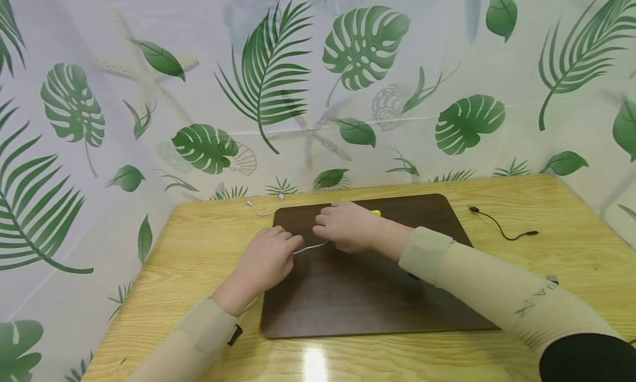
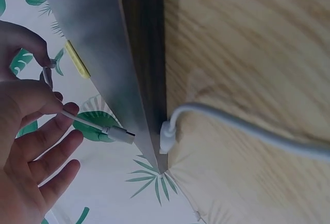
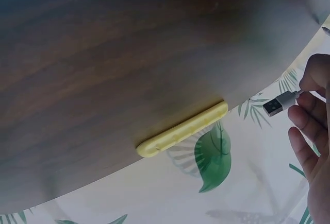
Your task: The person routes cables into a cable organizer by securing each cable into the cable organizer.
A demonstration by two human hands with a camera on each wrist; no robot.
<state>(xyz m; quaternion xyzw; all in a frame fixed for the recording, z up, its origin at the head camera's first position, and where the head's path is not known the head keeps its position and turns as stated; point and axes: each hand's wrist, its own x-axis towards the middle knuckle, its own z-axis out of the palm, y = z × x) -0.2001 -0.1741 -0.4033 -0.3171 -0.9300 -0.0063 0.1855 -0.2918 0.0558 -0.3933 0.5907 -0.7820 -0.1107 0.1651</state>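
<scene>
A short white USB cable (image 1: 310, 247) stretches between my two hands above the dark brown board (image 1: 343, 304). My left hand (image 1: 265, 258) pinches it near one end. In the left wrist view a small white plug (image 2: 118, 134) sticks out past the fingers of that hand. My right hand (image 1: 350, 227) pinches the other end. Its USB plug (image 3: 280, 103), with a metal tip, points out from the fingers in the right wrist view. A yellow strip with notches, like a cable holder (image 3: 183, 130), sits on the board's far edge, partly hidden behind my right hand in the head view.
Another white cable (image 1: 263, 212) lies behind the board at the back left. A black cable (image 1: 497, 224) lies on the wooden table (image 1: 208, 244) to the right. Beside the board's left edge a white cable (image 2: 232, 126) rests on the table. A leaf-patterned cloth (image 1: 308, 95) hangs behind.
</scene>
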